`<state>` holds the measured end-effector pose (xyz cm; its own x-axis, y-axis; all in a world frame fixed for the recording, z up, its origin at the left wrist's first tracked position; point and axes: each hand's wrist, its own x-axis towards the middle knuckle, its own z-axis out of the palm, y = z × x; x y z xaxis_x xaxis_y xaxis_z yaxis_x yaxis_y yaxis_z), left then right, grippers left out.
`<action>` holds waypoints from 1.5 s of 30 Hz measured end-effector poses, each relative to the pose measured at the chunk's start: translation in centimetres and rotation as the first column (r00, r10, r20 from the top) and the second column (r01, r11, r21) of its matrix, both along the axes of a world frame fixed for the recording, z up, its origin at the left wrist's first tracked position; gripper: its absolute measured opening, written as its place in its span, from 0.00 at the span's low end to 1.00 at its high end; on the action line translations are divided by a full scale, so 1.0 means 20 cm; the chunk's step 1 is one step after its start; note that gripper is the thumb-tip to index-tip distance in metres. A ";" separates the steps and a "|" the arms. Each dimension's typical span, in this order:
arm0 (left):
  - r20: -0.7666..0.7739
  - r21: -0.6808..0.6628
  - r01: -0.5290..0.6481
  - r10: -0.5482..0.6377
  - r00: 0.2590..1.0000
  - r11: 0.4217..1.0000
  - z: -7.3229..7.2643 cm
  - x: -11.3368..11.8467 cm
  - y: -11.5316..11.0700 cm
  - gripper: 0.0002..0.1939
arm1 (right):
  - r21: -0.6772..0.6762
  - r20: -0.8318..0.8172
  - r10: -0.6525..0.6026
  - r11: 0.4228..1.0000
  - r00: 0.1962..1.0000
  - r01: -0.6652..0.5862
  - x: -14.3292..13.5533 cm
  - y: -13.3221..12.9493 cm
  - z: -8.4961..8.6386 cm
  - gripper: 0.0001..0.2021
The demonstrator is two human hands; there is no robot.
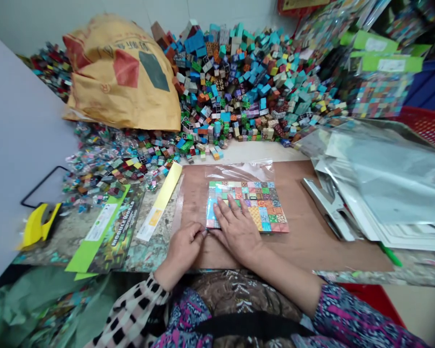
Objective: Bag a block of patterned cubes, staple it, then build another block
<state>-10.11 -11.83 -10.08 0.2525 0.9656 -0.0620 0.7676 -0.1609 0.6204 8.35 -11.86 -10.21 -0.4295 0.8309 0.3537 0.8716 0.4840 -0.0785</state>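
Note:
A clear plastic bag (241,169) lies on the brown board (293,193), its transparent top end stretching away from me. Inside it sits a flat layer of colourful patterned blocks (271,208), packed in rows. My right hand (237,227) rests flat on these blocks with its fingers spread, covering their left middle part. At the bag's near left corner, my left hand (186,244) is closed, thumb and forefinger pinching the plastic edge. The far side of that pinch is hidden by the fingers.
A large heap of loose blocks (235,87) backs the table, with a yellow sack (123,72) on it. To the right lie a stapler (331,208) and stacked plastic sleeves (395,174). Printed green cards (108,232), a yellow strip (161,200) and a tape dispenser (39,224) are left.

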 end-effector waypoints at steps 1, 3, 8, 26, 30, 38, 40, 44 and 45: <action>0.023 0.009 0.014 -0.014 1.000 1.000 0.00 0.00 0.00 0.07 | -0.013 -0.003 -0.003 1.000 1.000 0.003 0.00 0.00 0.00 0.30; 0.058 0.026 0.037 -0.039 0.998 0.999 -0.01 0.00 0.00 0.07 | -0.042 -0.009 -0.006 0.999 1.000 0.005 -0.01 -0.01 -0.01 0.29; 0.054 0.028 0.038 -0.040 0.998 0.999 -0.02 0.00 -0.01 0.07 | -0.100 -0.011 -0.006 0.995 1.000 0.005 -0.03 -0.02 -0.03 0.27; -0.139 -0.004 0.090 -0.089 0.986 0.996 0.01 0.03 -0.01 0.10 | -0.088 0.023 0.018 0.996 1.000 -0.016 -0.03 0.00 -0.04 0.25; -0.073 0.027 0.091 -0.089 0.993 0.996 0.00 0.01 -0.01 0.10 | -0.092 0.015 0.011 0.996 1.000 -0.010 -0.03 0.00 -0.05 0.25; -0.072 0.054 0.079 -0.075 0.995 0.995 0.01 0.03 -0.02 0.09 | -0.093 0.024 -0.006 0.996 1.000 0.008 -0.03 0.01 -0.05 0.25; -0.109 0.072 0.038 -0.030 0.994 0.997 0.02 0.05 -0.02 0.08 | -0.086 0.020 -0.007 0.996 1.000 0.009 -0.03 0.01 -0.04 0.25; -0.230 0.083 0.080 -0.059 0.971 0.993 0.03 0.06 -0.02 0.09 | -0.094 0.008 -0.011 0.996 1.000 0.012 -0.03 0.01 -0.04 0.25; -0.258 0.085 0.102 -0.077 0.963 0.991 0.03 0.06 -0.02 0.09 | -0.099 0.005 -0.014 0.995 1.000 0.015 -0.03 0.01 -0.04 0.25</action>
<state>-8.89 -12.24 -9.54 0.3260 0.9444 -0.0423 0.8776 -0.2856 0.3850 7.69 -11.60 -11.03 -0.4186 0.8680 0.2670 0.8789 0.4612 -0.1215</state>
